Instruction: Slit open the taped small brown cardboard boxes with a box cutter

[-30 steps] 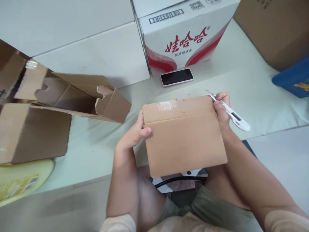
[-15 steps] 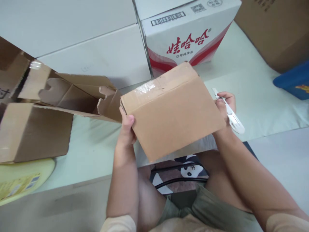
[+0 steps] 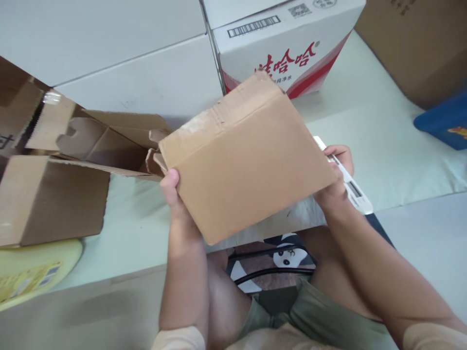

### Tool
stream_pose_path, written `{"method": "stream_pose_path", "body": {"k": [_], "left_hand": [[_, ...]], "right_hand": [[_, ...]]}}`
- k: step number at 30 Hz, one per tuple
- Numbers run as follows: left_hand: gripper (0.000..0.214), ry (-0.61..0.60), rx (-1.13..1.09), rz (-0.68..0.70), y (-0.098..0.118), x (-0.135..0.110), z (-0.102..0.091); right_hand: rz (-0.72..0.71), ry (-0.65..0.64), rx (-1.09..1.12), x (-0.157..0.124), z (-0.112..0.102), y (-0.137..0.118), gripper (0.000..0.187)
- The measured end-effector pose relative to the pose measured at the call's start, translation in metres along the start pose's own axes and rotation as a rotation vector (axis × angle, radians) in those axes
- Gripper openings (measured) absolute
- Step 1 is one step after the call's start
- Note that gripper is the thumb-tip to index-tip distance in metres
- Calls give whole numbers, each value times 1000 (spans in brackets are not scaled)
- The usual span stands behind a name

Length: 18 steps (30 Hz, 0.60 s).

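Observation:
I hold a small closed brown cardboard box (image 3: 244,160) tilted up above the table's near edge. My left hand (image 3: 173,192) grips its lower left corner, fingers hidden behind it. At the box's right side, my right hand (image 3: 333,182) steadies it while also clutching a white utility knife (image 3: 348,182), whose tip points up and left. The box's taped seam faces up and away from me.
An opened, torn cardboard box (image 3: 73,160) lies at left on the pale table (image 3: 383,146). A white and red printed carton (image 3: 280,43) stands behind. A large brown box (image 3: 412,43) and a blue item (image 3: 443,121) sit at right. A yellow object (image 3: 32,272) lies bottom left.
The box was lifted off the table edge and turned anticlockwise, its left end rising. It now hides the phone that lay by the printed carton. Both hands kept their hold.

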<state>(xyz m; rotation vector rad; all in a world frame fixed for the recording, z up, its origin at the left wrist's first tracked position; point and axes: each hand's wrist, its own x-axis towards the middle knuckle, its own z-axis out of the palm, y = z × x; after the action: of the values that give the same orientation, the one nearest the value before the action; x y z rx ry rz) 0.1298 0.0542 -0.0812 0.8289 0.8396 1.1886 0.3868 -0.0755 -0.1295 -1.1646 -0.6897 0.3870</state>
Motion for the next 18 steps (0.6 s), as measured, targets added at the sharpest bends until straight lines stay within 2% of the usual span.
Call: {"method": "stream_pose_path", "body": {"k": [2, 6, 10, 13, 16, 18], "left_hand": [[54, 15, 5, 95, 0, -4, 12], [45, 55, -29, 124, 0, -10, 27], [42, 67, -33, 111, 1, -10, 27], [52, 72, -21, 60, 0, -8, 23], [58, 78, 2, 6, -3, -7, 21], [55, 65, 1, 33, -4, -6, 21]], "right_hand": [[-26, -15, -29, -3, -1, 1, 42], [-45, -43, -72, -6, -5, 7, 43], [-80, -86, -98, -8, -5, 15, 42], [-141, -158, -191, -7, -5, 24, 42], [-175, -198, -278, -5, -6, 33, 48], [-202, -212, -316, -5, -6, 38, 54]]}}
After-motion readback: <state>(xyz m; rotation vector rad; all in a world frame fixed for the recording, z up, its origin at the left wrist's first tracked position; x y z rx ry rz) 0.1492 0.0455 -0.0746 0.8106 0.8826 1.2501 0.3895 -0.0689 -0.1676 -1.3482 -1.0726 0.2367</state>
